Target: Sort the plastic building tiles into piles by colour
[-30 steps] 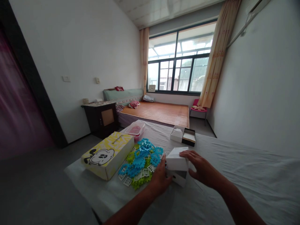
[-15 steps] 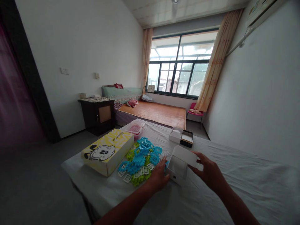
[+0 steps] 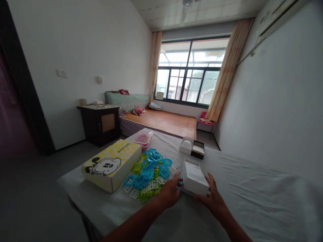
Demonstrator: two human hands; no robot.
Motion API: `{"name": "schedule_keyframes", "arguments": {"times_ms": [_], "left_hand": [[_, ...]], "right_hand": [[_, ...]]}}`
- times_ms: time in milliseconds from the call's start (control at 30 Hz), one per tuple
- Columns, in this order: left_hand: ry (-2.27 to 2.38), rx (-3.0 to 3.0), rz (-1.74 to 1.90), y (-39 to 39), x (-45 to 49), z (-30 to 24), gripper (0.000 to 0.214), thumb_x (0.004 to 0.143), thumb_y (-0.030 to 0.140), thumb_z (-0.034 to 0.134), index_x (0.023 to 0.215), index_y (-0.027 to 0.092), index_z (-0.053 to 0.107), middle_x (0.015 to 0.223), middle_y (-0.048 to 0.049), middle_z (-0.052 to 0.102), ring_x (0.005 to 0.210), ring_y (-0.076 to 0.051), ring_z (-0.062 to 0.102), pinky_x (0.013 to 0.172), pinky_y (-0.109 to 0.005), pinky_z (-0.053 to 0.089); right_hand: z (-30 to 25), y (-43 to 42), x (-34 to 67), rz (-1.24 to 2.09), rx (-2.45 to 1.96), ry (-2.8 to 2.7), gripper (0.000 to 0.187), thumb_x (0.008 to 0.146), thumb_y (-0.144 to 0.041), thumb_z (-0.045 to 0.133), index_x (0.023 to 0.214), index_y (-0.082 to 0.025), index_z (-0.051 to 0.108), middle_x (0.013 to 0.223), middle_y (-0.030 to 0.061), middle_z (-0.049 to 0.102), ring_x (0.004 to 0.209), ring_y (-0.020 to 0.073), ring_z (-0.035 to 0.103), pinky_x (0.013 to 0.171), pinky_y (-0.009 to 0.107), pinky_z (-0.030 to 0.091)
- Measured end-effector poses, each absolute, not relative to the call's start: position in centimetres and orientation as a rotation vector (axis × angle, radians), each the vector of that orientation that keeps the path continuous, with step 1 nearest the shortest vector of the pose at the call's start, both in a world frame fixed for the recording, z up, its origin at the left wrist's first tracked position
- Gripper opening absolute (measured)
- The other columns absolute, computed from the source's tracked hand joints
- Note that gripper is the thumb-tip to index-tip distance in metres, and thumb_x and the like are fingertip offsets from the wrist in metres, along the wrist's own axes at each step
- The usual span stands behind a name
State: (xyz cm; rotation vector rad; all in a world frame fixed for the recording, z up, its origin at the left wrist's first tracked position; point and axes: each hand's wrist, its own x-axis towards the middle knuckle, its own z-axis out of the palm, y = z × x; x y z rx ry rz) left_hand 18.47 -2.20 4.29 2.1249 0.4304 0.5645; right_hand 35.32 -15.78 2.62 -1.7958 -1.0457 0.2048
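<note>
A small white box (image 3: 188, 192) sits on the cloth-covered table in front of me. A white rectangular inner piece (image 3: 194, 174) lies partly inside it, tilted, its near end raised above the rim. My right hand (image 3: 212, 196) grips the near right corner of that piece, thumb below and fingers along the side. At the box's left wall, my left hand (image 3: 172, 191) has its fingers curled against the edge, steadying it. Beside the left hand is a heap of blue gear-shaped plastic pieces (image 3: 147, 169), green ones (image 3: 151, 194) and white grid pieces (image 3: 134, 194).
A yellow and white cartoon-dog box (image 3: 113, 164) stands left of the heap. Behind it is a clear plastic container (image 3: 143, 138) with pink contents. Beyond the white box lie an open white tray (image 3: 186, 146) and a black box (image 3: 198, 150). A bed (image 3: 161, 122) stands past the table.
My right hand has turned the white piece and lowered it over the box, moving down toward me. My left hand stays at the box's left side. The view has shifted slightly.
</note>
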Motion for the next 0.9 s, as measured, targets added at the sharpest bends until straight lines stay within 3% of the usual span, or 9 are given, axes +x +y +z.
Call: {"name": "schedule_keyframes", "arguments": {"times_ms": [167,400,700,900], "left_hand": [[0.407,2.173,0.587,-3.2,19.2,4.3,0.066,0.071,0.006,0.045,0.134,0.016,0.028,0.120,-0.0118,0.051,0.101,-0.021,0.052,0.092,-0.036,0.041],[0.386,2.124,0.678,-3.0,20.6,4.4,0.071,0.072,0.017,0.053,0.136,0.019,0.021,0.126,-0.0130,0.038,0.112,-0.024,0.043,0.095,-0.037,0.039],[0.541,2.205,0.894,4.4,21.2,9.9,0.065,0.069,0.011,0.050,0.130,0.021,0.031,0.124,-0.0094,0.036,0.110,-0.021,0.044,0.094,-0.033,0.041],[0.752,2.262,0.839,12.9,24.0,10.4,0.063,0.062,0.002,0.049,0.123,0.015,0.042,0.118,-0.0093,0.046,0.108,-0.019,0.046,0.094,-0.029,0.040]], "right_hand": [[0.0,-15.0,34.8,0.183,-1.722,-0.828,0.102,0.050,-0.036,0.074,0.134,-0.017,0.021,0.132,0.0157,0.040,0.116,0.0311,0.043,0.091,0.041,0.041],[2.3,-14.5,35.0,0.427,-1.520,-0.806,0.063,0.058,-0.038,0.071,0.111,-0.018,0.045,0.097,0.0094,0.065,0.087,0.0260,0.062,0.074,0.035,0.052],[5.7,-4.5,34.4,0.301,-1.338,-0.908,0.071,0.062,-0.039,0.067,0.123,-0.017,0.036,0.105,0.0116,0.062,0.085,0.0238,0.063,0.070,0.034,0.052],[4.3,3.5,35.0,0.177,-1.448,-0.937,0.058,0.069,-0.040,0.058,0.119,-0.016,0.044,0.100,0.0104,0.064,0.089,0.0252,0.061,0.070,0.034,0.051]]}}
